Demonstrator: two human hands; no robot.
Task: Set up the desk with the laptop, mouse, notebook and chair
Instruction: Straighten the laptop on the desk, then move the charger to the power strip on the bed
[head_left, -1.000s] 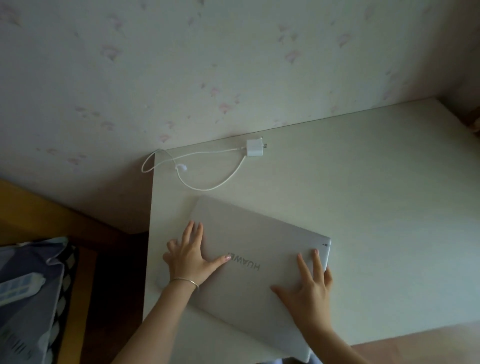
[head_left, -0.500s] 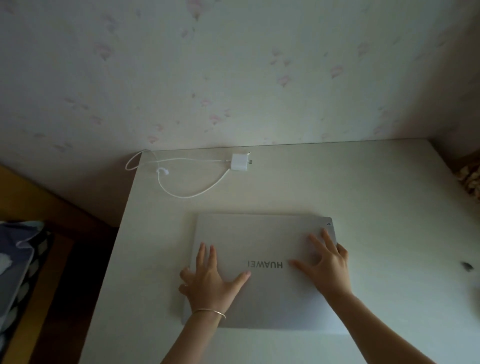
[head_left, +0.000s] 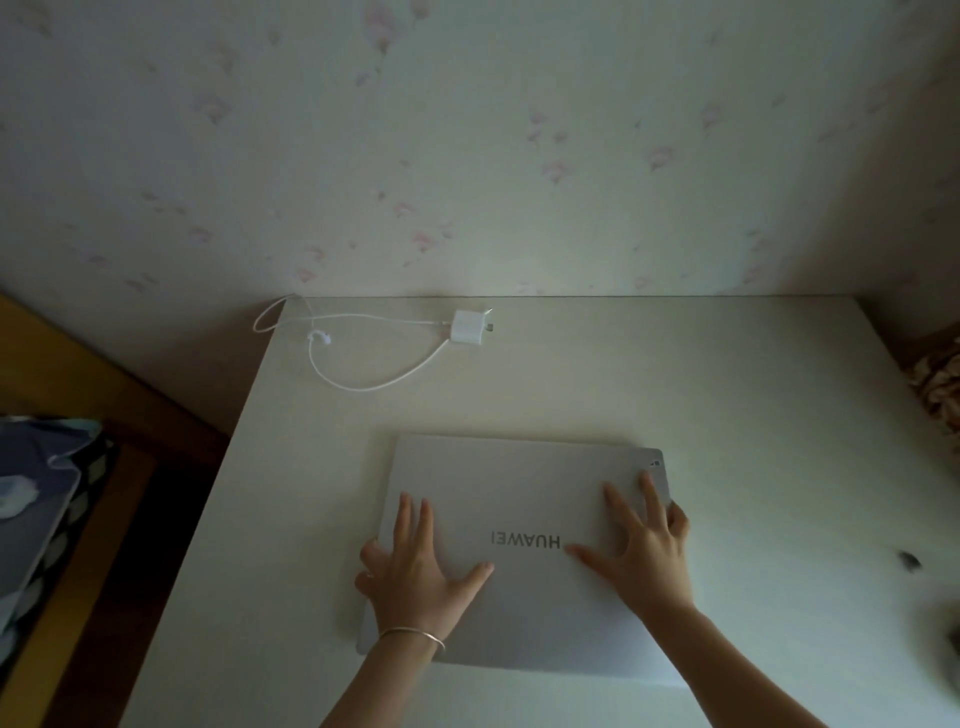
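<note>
A closed silver laptop (head_left: 524, 483) lies flat on the pale desk (head_left: 727, 415), near its front edge, its lid logo upside down to me. My left hand (head_left: 415, 571) rests flat on the lid's left part, fingers spread, with the outer fingers curled over the left edge. My right hand (head_left: 644, 545) presses flat on the lid's right part, its outer fingers at the right edge. A thin bracelet sits on my left wrist. No mouse, notebook or chair can be made out.
A white charger block (head_left: 467, 326) with its looped cable (head_left: 363, 374) lies at the desk's back left. A small dark object (head_left: 909, 560) sits at the desk's right. The wall runs behind the desk. A bag (head_left: 31, 499) stands on the floor to the left.
The laptop has turned from a skewed angle to square with the desk edge and slid toward the middle. Both hands stayed flat on its lid.
</note>
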